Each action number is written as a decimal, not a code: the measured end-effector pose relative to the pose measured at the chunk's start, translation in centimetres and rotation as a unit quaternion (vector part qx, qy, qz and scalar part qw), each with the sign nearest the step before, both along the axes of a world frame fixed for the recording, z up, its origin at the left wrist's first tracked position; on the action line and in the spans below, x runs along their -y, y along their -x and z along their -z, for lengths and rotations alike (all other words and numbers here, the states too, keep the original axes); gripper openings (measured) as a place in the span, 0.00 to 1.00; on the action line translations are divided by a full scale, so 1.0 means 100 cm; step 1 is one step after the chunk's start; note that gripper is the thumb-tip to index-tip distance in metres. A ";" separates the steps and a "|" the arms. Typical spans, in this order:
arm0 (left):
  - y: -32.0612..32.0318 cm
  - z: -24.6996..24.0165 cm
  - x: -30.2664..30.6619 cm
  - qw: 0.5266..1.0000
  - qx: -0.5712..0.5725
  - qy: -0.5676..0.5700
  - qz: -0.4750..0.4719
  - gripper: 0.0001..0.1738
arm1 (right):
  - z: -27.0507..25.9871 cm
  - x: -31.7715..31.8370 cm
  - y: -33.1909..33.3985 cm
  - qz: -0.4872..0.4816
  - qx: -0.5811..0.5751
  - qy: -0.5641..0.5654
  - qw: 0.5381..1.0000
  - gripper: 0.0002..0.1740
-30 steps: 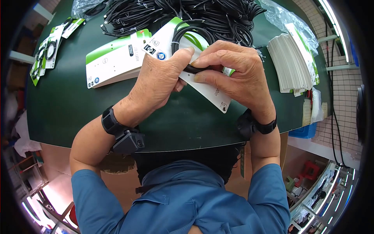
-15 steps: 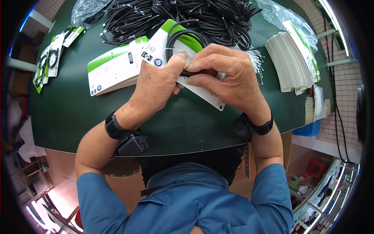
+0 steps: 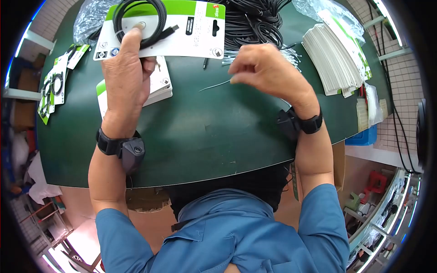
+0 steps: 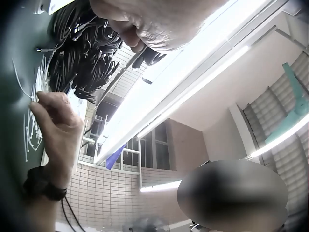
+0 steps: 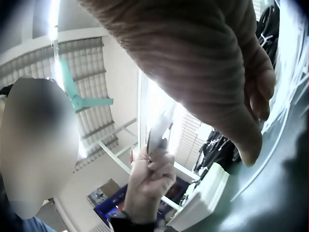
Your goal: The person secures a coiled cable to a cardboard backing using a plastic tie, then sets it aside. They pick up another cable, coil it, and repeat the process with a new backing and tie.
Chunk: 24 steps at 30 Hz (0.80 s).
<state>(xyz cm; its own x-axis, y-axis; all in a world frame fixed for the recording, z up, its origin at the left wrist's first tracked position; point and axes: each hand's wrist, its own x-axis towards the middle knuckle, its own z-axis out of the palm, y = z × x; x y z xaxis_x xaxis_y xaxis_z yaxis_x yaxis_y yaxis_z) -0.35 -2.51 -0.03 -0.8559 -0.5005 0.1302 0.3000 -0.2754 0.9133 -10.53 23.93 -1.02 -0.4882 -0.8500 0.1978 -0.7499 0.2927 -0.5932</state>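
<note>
**Item:** card point(image 3: 191, 42), white with a green top band. One black cable point(image 3: 160, 25) is coiled on its face, with the plug end pointing to 3 o'clock.

**Location:** raised above the green table point(image 3: 205, 136) at its 11 o'clock, with the face turned up to the head camera.

**Holder:** left hand point(image 3: 126, 68). The fingers are curled behind the card and the thumb presses inside the coil, pinning cable and card together.

**Companion item:** tie point(image 3: 213, 86), a single thin white strip. The fingertips of the right hand point(image 3: 266, 68) pinch its 3 o'clock end, low over the table at 1 o'clock. Its free end points to 9 o'clock, toward the card but well apart from it.

**Hands:** well apart, each clamped on its own thing.

**Step, as judged:** the coil sits on the card but no fastening shows on it. The tie is in hand for binding it.

**Next move, as judged:** it calls for bringing the tie's free tip across to the card and feeding it around the coil. Any holes for it in the card are too small to make out. The thumb must hold its pressure, or the coil may spring loose.

**Surroundings:**
- Loose ties point(image 3: 293, 57) lie just beyond the right hand at 1 o'clock.
- A cable heap point(image 3: 255, 20) lies at 12 o'clock.
- A card stack point(image 3: 161, 86) sits beneath the left hand at 10 o'clock.
- A taller stack point(image 3: 337, 68) sits at 2 o'clock.
- Finished cards point(image 3: 57, 75) lie at 9 o'clock.
- A clear bag point(image 3: 321, 16) lies at the far 1 o'clock edge.
</note>
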 end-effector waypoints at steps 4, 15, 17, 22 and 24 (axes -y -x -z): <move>0.001 -0.003 -0.002 1.000 -0.010 -0.022 0.000 0.05 | 0.025 0.008 0.002 0.002 -0.075 -0.054 0.996 0.10; 0.001 -0.001 -0.007 0.999 -0.027 0.001 -0.028 0.06 | 0.027 0.015 -0.012 0.015 -0.094 -0.026 0.995 0.09; 0.002 -0.001 -0.006 0.999 -0.044 0.012 -0.024 0.06 | 0.019 0.009 -0.001 0.047 -0.090 -0.013 0.995 0.09; -0.006 -0.002 -0.016 0.989 -0.014 0.127 -0.067 0.13 | -0.002 -0.011 0.019 0.154 0.220 0.254 0.929 0.08; -0.010 0.000 -0.021 0.987 -0.019 0.141 -0.078 0.16 | -0.010 -0.021 0.022 0.146 0.322 0.358 0.864 0.09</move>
